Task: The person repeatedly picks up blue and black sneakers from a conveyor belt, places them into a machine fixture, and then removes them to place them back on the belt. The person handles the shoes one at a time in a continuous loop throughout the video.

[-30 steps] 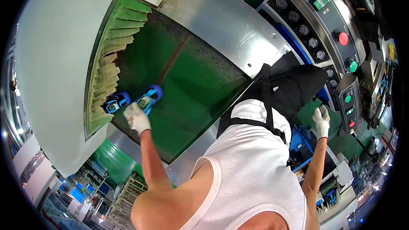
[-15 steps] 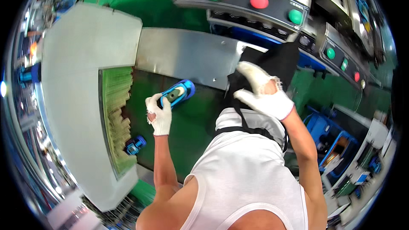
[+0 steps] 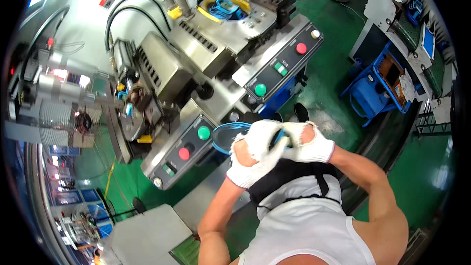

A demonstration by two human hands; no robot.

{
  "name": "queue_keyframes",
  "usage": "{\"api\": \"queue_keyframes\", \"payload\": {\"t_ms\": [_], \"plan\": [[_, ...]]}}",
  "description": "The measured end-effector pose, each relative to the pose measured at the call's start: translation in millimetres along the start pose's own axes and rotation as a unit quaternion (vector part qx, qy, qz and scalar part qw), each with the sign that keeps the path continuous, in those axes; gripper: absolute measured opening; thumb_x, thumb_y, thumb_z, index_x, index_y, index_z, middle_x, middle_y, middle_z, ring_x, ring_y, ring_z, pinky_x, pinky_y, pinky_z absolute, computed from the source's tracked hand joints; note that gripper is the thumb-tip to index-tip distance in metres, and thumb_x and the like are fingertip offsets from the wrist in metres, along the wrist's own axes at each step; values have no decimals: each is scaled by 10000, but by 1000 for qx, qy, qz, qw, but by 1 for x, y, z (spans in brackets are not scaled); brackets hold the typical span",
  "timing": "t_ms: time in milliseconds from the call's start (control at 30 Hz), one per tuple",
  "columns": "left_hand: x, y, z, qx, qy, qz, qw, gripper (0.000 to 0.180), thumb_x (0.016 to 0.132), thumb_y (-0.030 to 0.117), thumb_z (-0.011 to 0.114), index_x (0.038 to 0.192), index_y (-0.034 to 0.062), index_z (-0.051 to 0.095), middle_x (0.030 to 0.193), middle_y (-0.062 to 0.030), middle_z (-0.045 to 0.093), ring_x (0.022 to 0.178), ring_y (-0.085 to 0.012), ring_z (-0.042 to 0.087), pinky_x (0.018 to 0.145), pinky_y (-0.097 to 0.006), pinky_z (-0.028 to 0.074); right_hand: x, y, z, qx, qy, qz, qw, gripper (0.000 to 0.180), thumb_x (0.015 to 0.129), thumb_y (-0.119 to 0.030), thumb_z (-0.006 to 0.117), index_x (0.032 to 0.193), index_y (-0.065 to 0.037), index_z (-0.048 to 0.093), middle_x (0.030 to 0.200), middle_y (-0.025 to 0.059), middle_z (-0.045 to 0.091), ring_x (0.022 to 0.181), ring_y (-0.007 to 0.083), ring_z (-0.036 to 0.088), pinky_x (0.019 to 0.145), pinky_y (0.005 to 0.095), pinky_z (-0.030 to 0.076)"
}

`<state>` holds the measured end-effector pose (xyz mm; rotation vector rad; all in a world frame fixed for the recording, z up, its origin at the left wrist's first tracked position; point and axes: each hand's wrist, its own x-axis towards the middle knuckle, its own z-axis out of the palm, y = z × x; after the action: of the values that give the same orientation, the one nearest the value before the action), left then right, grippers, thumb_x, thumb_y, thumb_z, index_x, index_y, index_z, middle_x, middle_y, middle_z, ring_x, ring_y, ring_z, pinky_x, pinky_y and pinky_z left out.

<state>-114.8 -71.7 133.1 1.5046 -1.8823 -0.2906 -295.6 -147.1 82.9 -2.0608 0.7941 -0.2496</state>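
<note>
Both my hands, in white gloves with worn holes, are close together in front of my waist. My left hand [image 3: 257,152] is closed around a blue shoe upper [image 3: 228,126], whose blue edges and dark inside stick out past the glove to the left. My right hand [image 3: 309,142] is closed against the same upper from the other side, its fingers pressed in beside the left hand's. Most of the upper is hidden by the gloves. The near control panel [image 3: 181,149], with green and red buttons, stands just to the left of the hands.
A two-station machine [image 3: 206,54] stands ahead, with another blue shoe [image 3: 225,7] inside a yellow ring at its far station. A second button panel [image 3: 279,64] slants to the right. A blue cart [image 3: 373,91] stands at right, a fan [image 3: 81,122] at left and a grey housing [image 3: 147,230] lower left.
My view has turned from the brush-lined housing to the two-station machine. My left hand has brought the blue shoe upper over to my right hand, which was empty and now grips it too.
</note>
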Motion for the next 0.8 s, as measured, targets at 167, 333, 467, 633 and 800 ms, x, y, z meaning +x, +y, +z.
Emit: {"api": "queue_keyframes", "payload": {"t_ms": [167, 333, 467, 633, 800], "plan": [[147, -43, -6, 122, 121, 143, 975, 665, 833, 172, 864, 1403, -1, 568, 1422, -236, 574, 1306, -342, 595, 1073, -467, 503, -63, 89, -6, 169, 92, 246, 950, 819, 752, -361, 905, 1414, 7, 593, 1224, 197, 708, 1117, 311, 700, 1076, 413, 506], [279, -189, 2, 134, 124, -98, 978, 713, 925, 336, 774, 1493, -7, 513, 1480, -241, 552, 1361, -367, 563, 1134, -450, 458, -97, 142, 23, 600, 158, 221, 753, 863, 746, -214, 899, 1475, 27, 504, 1161, 67, 677, 964, 140, 612, 862, 328, 509], [356, -280, 16, 161, 118, -216, 956, 727, 922, 440, 749, 1500, 46, 554, 1452, -250, 608, 1343, -366, 586, 1144, -438, 443, -70, 158, 6, 589, 185, 375, 691, 517, 771, -197, 864, 1198, -11, 639, 755, -18, 602, 582, 71, 527, 497, 258, 442], [404, -334, 50, 157, 133, -166, 965, 462, 1008, 372, 657, 1402, 132, 675, 1256, -181, 739, 1139, -321, 699, 1042, -414, 507, -93, 216, 59, 577, 237, 435, 649, 441, 785, -284, 866, 939, -77, 508, 652, -26, 494, 492, 85, 489, 427, 244, 415], [410, -350, 43, 170, 212, -87, 958, 244, 1034, 200, 657, 1240, 88, 728, 1144, -101, 738, 935, -195, 704, 885, -335, 556, -88, 191, 34, 591, 298, 378, 647, 1063, 731, -581, 904, 1399, -88, 240, 812, -53, 490, 559, 68, 486, 422, 243, 407]]}}
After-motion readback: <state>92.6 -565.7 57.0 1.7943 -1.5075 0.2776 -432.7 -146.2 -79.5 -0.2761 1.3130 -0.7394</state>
